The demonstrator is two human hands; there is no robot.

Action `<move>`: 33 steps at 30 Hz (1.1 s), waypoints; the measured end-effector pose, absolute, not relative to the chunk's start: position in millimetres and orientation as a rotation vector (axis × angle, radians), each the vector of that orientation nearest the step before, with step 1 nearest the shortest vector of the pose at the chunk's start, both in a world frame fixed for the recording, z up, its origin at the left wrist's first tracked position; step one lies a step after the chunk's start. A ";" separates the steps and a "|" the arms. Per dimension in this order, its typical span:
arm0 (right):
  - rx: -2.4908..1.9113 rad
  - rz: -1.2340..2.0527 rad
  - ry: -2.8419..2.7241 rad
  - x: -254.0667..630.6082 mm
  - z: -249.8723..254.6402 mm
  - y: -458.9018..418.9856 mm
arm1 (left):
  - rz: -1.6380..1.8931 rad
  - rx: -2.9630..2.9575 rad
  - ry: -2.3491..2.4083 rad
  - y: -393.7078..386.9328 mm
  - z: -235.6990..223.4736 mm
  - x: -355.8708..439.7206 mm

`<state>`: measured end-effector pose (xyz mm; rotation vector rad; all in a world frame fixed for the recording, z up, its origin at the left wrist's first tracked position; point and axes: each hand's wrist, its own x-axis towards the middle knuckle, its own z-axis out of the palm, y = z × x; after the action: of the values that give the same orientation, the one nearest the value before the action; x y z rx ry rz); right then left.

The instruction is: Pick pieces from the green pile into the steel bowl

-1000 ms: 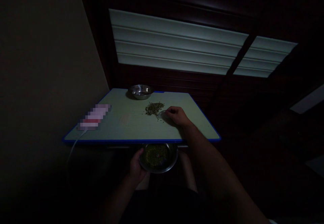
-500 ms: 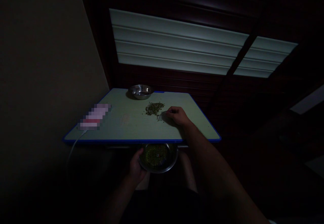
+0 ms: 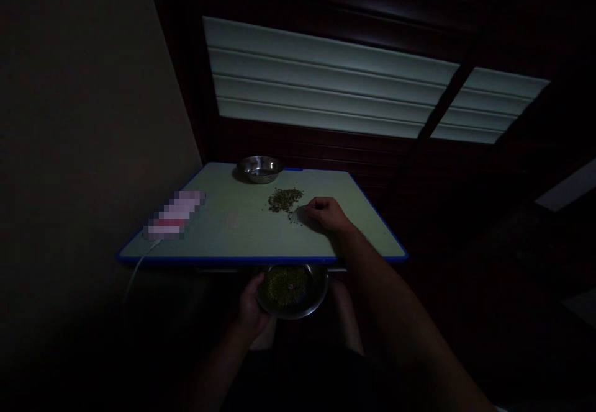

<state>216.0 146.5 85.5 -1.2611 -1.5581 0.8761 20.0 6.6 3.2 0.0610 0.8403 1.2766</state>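
Note:
Below the table's near edge, my left hand [image 3: 251,306] grips the left rim of a metal bowl [image 3: 302,314]. Greenish grains [image 3: 282,285], perhaps mung beans, lie in the bowl. Over the table, my right hand [image 3: 328,213] is closed, with its fingertips pinching a small, pale, translucent scoop-like piece [image 3: 297,214]; its exact kind is too dim to make out. The piece is low at the tabletop, by the near right edge of a loose pile of brownish-green grains [image 3: 284,200]. A few stray grains lie around it.
A second metal bowl [image 3: 259,170] stands at the table's back left. On the left lies a blurred-out pinkish device [image 3: 174,214] with a white cable [image 3: 135,272] hanging off the near edge. The pale tabletop [image 3: 251,238] has a blue rim. Dark slatted panels rise behind; a wall is at left.
The pale piece has tilted and shifted slightly toward the near side, beside the stray grains. My right hand has barely moved. My left hand still holds the bowl in the same place.

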 end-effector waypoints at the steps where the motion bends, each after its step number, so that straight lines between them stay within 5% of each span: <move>1: -1.260 0.865 -1.565 216.1 85.0 146.9 | 1.287 0.054 0.849 6.4 3.6 20.2; 33: -1.225 0.843 -1.618 212.5 89.1 143.0 | 1.261 0.056 0.839 5.8 0.9 18.7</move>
<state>212.5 143.0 89.1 -1.2254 -1.6175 0.8433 18.7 5.8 0.9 0.0559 0.8391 1.2613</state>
